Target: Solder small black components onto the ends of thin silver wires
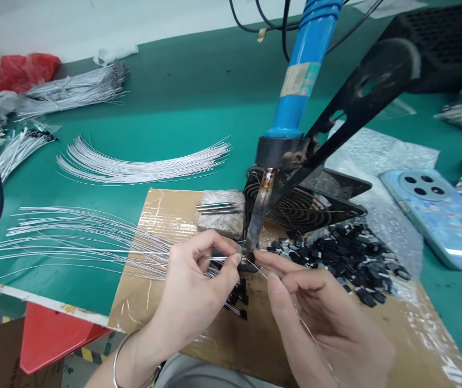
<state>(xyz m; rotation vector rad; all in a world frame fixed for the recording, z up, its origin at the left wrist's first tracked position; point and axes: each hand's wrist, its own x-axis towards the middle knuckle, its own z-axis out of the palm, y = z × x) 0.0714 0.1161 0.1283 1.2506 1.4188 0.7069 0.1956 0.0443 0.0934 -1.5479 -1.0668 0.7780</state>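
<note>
My left hand pinches a thin white wire between thumb and forefinger, its end just under the tip of a blue-handled soldering iron. The iron is fixed in a black metal holder, tip pointing down. My right hand closes on a strand of solder wire, which runs to the same spot at the tip. The exact joint is too small to make out. Several white wires fan out left of my left hand, and small black-ended pieces lie below it.
Cardboard covers the work spot. Behind the iron is a black fan; right of it lies a heap of small black parts. A blue phone rests at the right. A wire bundle and a sponge-like block lie at the back.
</note>
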